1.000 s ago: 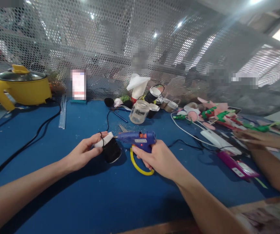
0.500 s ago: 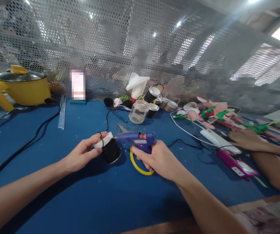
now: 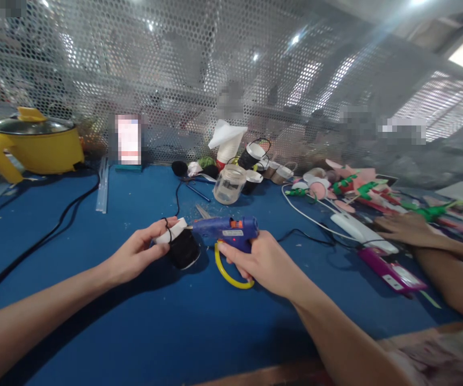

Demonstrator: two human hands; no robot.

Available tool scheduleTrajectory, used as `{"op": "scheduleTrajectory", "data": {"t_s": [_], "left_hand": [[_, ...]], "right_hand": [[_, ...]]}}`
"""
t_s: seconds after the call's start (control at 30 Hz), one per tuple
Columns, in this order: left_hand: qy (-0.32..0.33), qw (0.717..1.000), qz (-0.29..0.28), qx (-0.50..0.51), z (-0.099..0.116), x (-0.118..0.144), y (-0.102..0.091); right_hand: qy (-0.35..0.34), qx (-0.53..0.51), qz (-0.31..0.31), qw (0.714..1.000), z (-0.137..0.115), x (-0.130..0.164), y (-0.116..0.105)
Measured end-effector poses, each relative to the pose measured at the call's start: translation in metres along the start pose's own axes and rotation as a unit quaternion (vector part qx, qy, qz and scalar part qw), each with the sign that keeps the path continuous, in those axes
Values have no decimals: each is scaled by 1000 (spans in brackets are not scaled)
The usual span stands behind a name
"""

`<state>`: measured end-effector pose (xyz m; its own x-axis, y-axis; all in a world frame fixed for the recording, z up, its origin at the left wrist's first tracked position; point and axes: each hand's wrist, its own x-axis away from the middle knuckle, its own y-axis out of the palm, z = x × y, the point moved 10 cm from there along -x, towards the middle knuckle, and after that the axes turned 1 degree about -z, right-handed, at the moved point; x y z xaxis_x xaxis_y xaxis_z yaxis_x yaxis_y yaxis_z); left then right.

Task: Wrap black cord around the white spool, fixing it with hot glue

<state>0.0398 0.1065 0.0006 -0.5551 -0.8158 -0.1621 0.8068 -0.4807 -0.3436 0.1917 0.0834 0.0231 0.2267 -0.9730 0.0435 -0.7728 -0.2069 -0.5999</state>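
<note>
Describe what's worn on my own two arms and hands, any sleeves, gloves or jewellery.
Both forearms are bare as far as the view reaches: no sleeves show. The left hand and right hand wear no gloves, and no rings, watch or bracelets are visible.

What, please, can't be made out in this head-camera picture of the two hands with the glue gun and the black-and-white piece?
- Glue gun nozzle tip: too small to tell whether it touches the black-and-white piece.
- Gun handle and trigger: hidden inside the right hand.
- Near side of the piece: covered by the left hand.
- Standing card: blurred.
- Co-worker's hand: what lies beneath is hidden.
</note>
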Motion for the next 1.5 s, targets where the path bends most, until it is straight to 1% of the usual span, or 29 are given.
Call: {"op": "scheduleTrajectory", "data": {"t_s": [0.07, 0.2, 0.27, 0.37, 0.5, 0.67, 0.8, 1.03, 1.17, 1.33, 1.5], "left_hand": [[2, 1000, 3, 4, 0, 0, 0], [0, 1000, 4, 12, -1, 0, 0], [0, 1000, 6, 12, -1, 0, 0], [2, 1000, 12, 6, 0, 0, -1], [-3, 1000, 15, 1, 0, 0, -1], [-1, 1000, 14, -5, 0, 0, 0], [7, 1000, 13, -14, 2, 0, 0], [-5, 1000, 6, -6, -2, 1, 1], [-16, 1000, 2, -1, -5, 0, 1], [-8, 1000, 5, -5, -2, 0, 0], [-7, 1000, 13, -3, -2, 0, -1]], "right_hand": [[10, -1, 6, 1000, 2, 0, -1], [-27, 6, -10, 1000, -6, 1, 3], [-39, 17, -5, 999, -9, 2, 2], [-35, 40, 21, 998, -9, 3, -2], [-25, 22, 18, 999, -11, 7, 1], [-28, 51, 26, 998, -15, 11, 8], [-35, 46, 30, 998, -16, 11, 11], [2, 19, -1, 1000, -8, 8, 6], [-18, 20, 13, 1000, -5, 3, -1], [15, -2, 11, 1000, 9, -3, 0], [21, -5, 7, 1000, 9, -7, 1]]}}
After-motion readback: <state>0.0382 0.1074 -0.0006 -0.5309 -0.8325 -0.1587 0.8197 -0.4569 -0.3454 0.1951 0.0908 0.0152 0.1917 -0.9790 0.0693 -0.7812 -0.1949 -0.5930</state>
